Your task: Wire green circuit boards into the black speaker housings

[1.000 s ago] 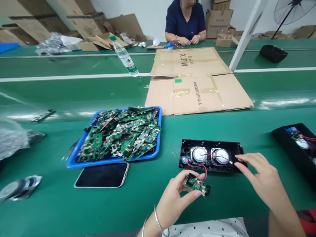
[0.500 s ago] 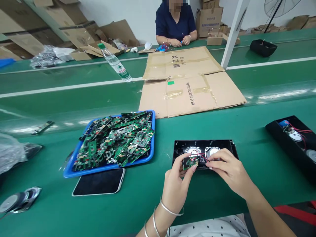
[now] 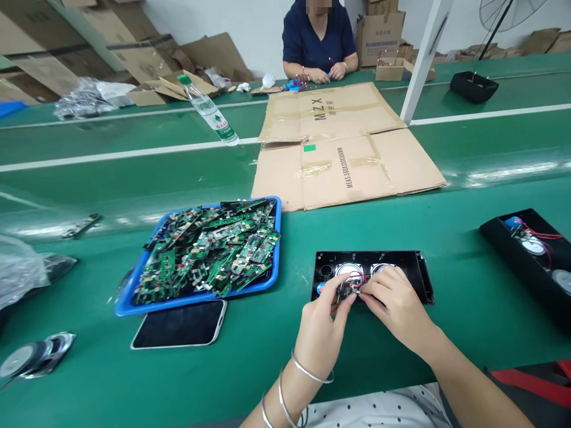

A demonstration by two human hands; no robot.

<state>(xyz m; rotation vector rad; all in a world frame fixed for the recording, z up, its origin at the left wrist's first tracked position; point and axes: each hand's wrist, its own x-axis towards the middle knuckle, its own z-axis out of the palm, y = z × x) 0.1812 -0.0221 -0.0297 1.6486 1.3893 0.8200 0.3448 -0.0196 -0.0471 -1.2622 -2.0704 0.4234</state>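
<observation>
A black speaker housing (image 3: 414, 267) with two round silver speakers lies on the green bench in front of me. My left hand (image 3: 319, 324) pinches a small green circuit board (image 3: 344, 290) over the housing's front edge. My right hand (image 3: 392, 306) is closed at the board's right side, its fingertips on the red wires; what exactly they grip is hidden. Both hands touch over the housing.
A blue tray (image 3: 134, 304) heaped with green circuit boards sits to the left, a phone (image 3: 181, 324) lying face up before it. Flattened cardboard (image 3: 339, 148) lies behind. Another black housing (image 3: 530, 255) at right, loose speakers (image 3: 31, 356) at left, a water bottle (image 3: 209, 112), a seated person (image 3: 319, 44) opposite.
My left hand carried the circuit board up from near my body to the housing. My right hand came in from the housing's right end to meet it at the board.
</observation>
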